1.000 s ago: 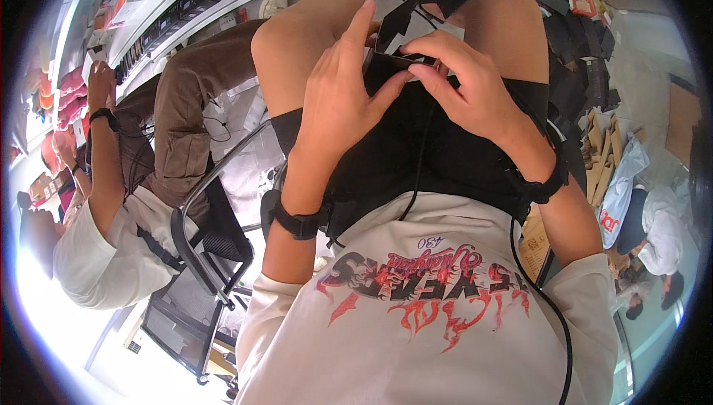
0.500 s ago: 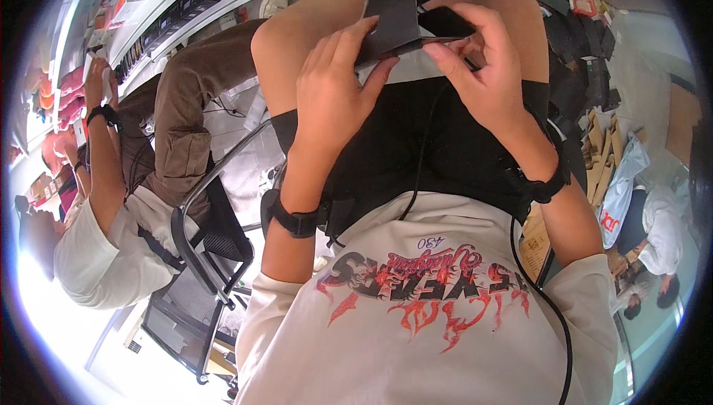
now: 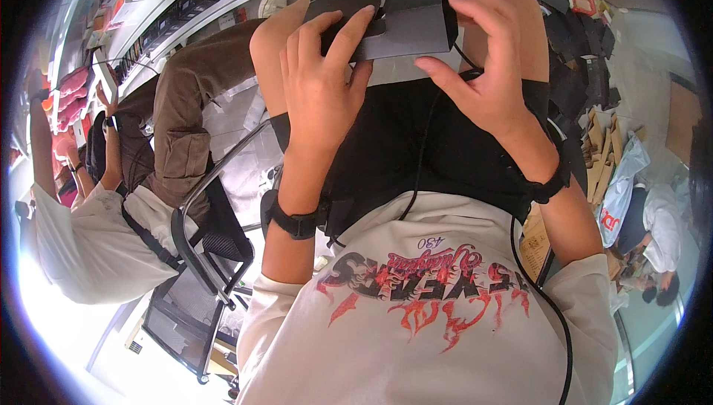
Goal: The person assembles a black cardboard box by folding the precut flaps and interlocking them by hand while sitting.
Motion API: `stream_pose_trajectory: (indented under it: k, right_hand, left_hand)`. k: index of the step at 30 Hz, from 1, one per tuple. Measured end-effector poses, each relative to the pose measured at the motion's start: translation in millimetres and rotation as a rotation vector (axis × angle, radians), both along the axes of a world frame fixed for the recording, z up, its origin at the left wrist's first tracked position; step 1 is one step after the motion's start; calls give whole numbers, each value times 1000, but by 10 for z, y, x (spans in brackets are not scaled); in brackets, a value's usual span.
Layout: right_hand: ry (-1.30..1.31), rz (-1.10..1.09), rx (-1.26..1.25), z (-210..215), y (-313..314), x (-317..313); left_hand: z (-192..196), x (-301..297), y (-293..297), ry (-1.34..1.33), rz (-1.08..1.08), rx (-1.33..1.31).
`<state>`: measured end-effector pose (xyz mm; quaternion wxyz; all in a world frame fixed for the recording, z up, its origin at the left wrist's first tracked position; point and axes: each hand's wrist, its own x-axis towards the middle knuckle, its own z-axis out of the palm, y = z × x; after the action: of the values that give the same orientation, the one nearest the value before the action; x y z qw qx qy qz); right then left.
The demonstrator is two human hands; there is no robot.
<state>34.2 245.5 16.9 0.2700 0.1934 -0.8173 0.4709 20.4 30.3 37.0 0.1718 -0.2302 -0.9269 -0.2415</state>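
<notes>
A black sheet of folded cardboard (image 3: 416, 30) with creases, flaps and small cut-outs lies spread above my knees. My left hand (image 3: 327, 63) grips its left near corner, with fingers bent over the top face and the thumb at the near edge. Beside the right edge, my right hand (image 3: 490, 70) is open, its thumb and fingers well apart. The fingertips reach close to the cardboard's right side; whether they touch it I cannot tell. Both wrists wear black bands.
Black cardboard pieces (image 3: 575, 56) are heaped on the floor at right, near brown cardboard (image 3: 601, 148) and a pale plastic bag (image 3: 624, 189). A metal-framed chair (image 3: 193, 256) stands at left, where a co-worker (image 3: 96, 241) sits. Shelves with dark boxes (image 3: 186, 15) run along the upper left.
The black cardboard has gone from folded up between both hands to opened out flatter. My right hand has let go of it and spread. At left, the co-worker's arms have moved.
</notes>
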Motion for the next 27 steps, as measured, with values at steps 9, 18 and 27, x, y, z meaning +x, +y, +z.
stream_pose_trajectory:
  k: [9, 18, 27]
  right_hand:
    - [-44, 86, 334, 52, 59, 36]
    - [-29, 106, 238, 29, 118, 12]
    - [132, 87, 232, 209, 286, -154]
  left_hand:
    - [24, 40, 19, -37, -153, -70]
    - [62, 29, 37, 10, -247, 39]
    - [42, -206, -273, 114, -196, -11]
